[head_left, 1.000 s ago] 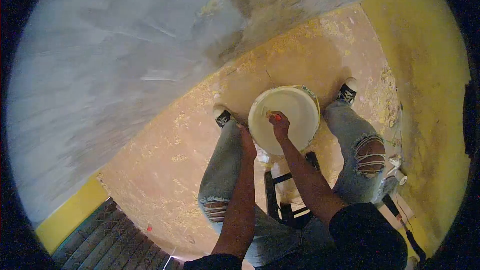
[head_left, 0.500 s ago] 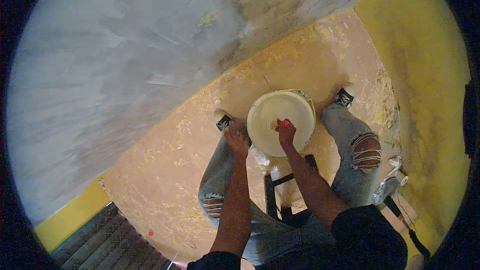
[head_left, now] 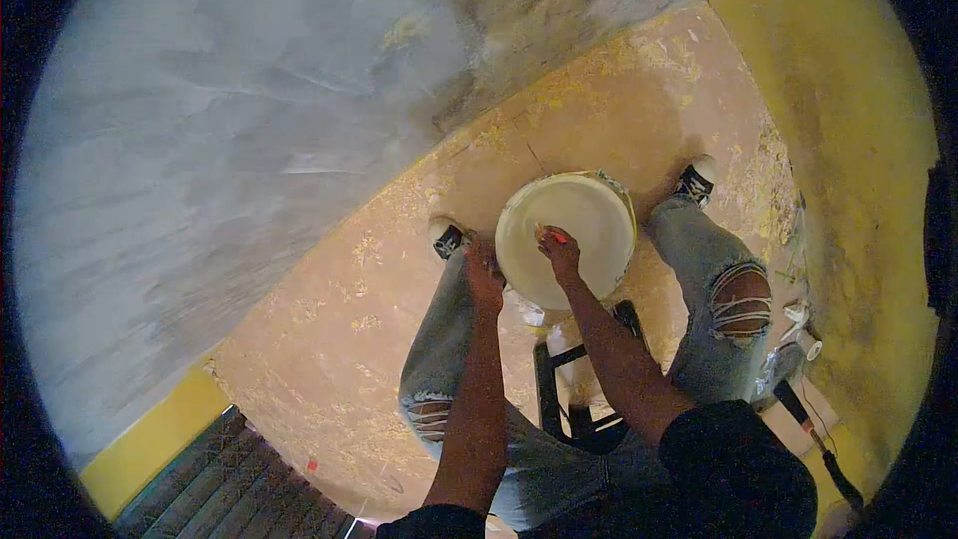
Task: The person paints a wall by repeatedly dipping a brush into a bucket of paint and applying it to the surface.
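A round bucket point(head_left: 589, 269) with a pale, creamy mix inside stands on the floor between my feet. My right hand point(head_left: 562, 252) is over its inside, closed round a small red-handled tool point(head_left: 559, 238). The working end of this tool is too blurred to name. At the bucket's left side, my left hand point(head_left: 485, 279) is against the wall below the rim, with its fingers partly hidden along the outside. It appears to grip the bucket there.
Under me stands a black-framed stool point(head_left: 547, 389). A black-handled tool point(head_left: 798, 409) and a white roll point(head_left: 813, 349) lie at the right by the yellow wall point(head_left: 848, 190). A grey smeared wall point(head_left: 249, 140) rises at the left. Dark slatted panels point(head_left: 220, 479) are at lower left.
My left hand has turned and shifted right, in against the bucket's side; its fingers were spread before. My right hand has moved slightly up and left inside the bucket with the red-handled tool.
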The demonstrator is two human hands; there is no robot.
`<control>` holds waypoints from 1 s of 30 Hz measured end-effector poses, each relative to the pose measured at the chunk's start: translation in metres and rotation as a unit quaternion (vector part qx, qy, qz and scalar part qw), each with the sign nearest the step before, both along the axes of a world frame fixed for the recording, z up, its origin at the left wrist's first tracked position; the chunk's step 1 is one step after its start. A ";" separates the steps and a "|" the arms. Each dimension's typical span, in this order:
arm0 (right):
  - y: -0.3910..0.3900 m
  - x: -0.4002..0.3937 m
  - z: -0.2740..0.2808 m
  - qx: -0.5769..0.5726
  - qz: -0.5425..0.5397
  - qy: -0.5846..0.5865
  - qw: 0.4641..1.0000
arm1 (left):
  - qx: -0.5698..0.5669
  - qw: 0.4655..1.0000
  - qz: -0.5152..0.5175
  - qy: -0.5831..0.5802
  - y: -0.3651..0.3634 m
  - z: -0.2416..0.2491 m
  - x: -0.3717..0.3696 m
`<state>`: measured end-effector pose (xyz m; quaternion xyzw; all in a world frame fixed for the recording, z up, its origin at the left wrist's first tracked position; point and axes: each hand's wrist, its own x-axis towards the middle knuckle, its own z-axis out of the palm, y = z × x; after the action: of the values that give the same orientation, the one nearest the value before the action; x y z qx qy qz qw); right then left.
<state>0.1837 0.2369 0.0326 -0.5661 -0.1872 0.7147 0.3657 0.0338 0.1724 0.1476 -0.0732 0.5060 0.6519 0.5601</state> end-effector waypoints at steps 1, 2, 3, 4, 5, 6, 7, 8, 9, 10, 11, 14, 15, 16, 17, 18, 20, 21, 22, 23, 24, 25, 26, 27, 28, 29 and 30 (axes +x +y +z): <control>-0.001 0.003 -0.008 0.030 -0.013 0.001 0.999 | 0.000 1.000 0.000 0.000 -0.002 -0.008 -0.001; 0.002 0.004 -0.005 0.061 -0.025 0.003 0.998 | 0.026 1.000 -0.004 -0.004 -0.002 -0.012 -0.001; 0.003 0.005 -0.001 0.061 -0.025 0.003 0.998 | 0.052 0.999 -0.009 -0.008 -0.003 -0.016 -0.001; 0.003 0.009 0.005 0.073 -0.014 -0.038 0.996 | 0.053 0.999 -0.008 -0.008 -0.006 -0.018 -0.001; 0.006 0.012 0.016 0.086 -0.004 -0.079 0.993 | -0.011 0.999 -0.042 -0.018 -0.007 -0.013 0.000; 0.009 0.013 0.024 0.089 -0.004 -0.080 0.993 | -0.074 0.994 -0.077 -0.029 -0.007 -0.011 0.002; 0.010 0.014 0.032 0.024 -0.024 -0.069 0.997 | -0.072 0.994 -0.078 -0.029 -0.007 -0.009 0.004; 0.010 0.016 0.034 -0.042 -0.045 -0.058 0.996 | -0.104 0.993 -0.051 -0.037 -0.011 -0.013 0.007; 0.010 0.019 0.035 -0.040 -0.046 -0.060 0.996 | -0.136 0.989 -0.024 -0.044 -0.015 -0.016 0.009; 0.009 0.021 0.036 -0.066 -0.035 -0.041 0.996 | -0.136 0.989 -0.025 -0.045 -0.019 -0.020 0.010; 0.008 0.023 0.036 -0.092 -0.025 -0.022 0.995 | -0.108 0.993 -0.017 -0.052 -0.029 -0.042 0.008; -0.002 0.039 -0.010 0.045 0.136 -0.089 0.986 | -0.091 0.994 -0.032 -0.059 -0.015 -0.014 0.007; 0.005 0.038 -0.001 0.046 0.136 -0.091 0.986 | -0.103 0.991 -0.054 -0.058 -0.014 -0.012 0.007; 0.014 0.037 0.006 -0.003 0.158 -0.073 0.985 | -0.102 0.991 -0.055 -0.059 -0.010 -0.012 0.007; 0.024 0.034 0.020 -0.052 0.179 -0.055 0.981 | -0.119 0.991 -0.040 -0.053 -0.017 -0.034 0.007; 0.036 0.030 0.035 -0.051 0.178 -0.056 0.981 | -0.135 0.990 -0.024 -0.045 -0.021 -0.048 0.006; 0.058 0.021 0.058 0.018 0.398 -0.133 0.907 | -0.120 0.992 -0.031 -0.013 -0.013 -0.033 0.010; 0.061 0.019 0.056 0.021 0.399 -0.134 0.907 | -0.106 0.994 -0.037 0.018 -0.006 -0.019 0.014; 0.064 0.018 0.055 0.145 0.464 -0.140 0.863 | -0.103 0.994 -0.036 0.018 0.001 -0.005 0.018; 0.068 0.016 0.058 0.267 0.519 -0.143 0.799 | -0.133 0.990 -0.043 -0.003 0.003 0.001 0.019; 0.071 0.014 0.063 0.270 0.519 -0.143 0.798 | -0.163 0.985 -0.050 -0.023 0.010 0.011 0.019; 0.072 0.012 0.068 0.343 0.516 -0.155 0.769 | -0.160 0.986 -0.049 -0.020 0.011 0.011 0.017; 0.071 0.010 0.077 0.413 0.510 -0.166 0.736 | -0.113 0.993 -0.044 -0.009 0.000 -0.010 0.015; 0.071 0.011 0.085 0.416 0.508 -0.166 0.736 | -0.066 0.997 -0.039 0.002 -0.001 -0.014 0.014; 0.070 0.013 0.093 0.367 0.470 -0.155 0.787 | -0.064 0.997 -0.039 0.003 -0.002 -0.018 0.014; 0.068 0.016 0.098 0.316 0.430 -0.143 0.834 | -0.051 0.998 -0.041 -0.008 0.003 -0.010 0.015; 0.061 0.021 0.086 0.316 0.429 -0.143 0.834 | -0.038 0.998 -0.043 -0.019 0.006 0.000 0.017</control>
<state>0.2051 0.2979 0.1183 -0.3782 -0.6773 0.6129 0.1503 0.0513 0.1787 0.1473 -0.0851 0.5225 0.6055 0.5943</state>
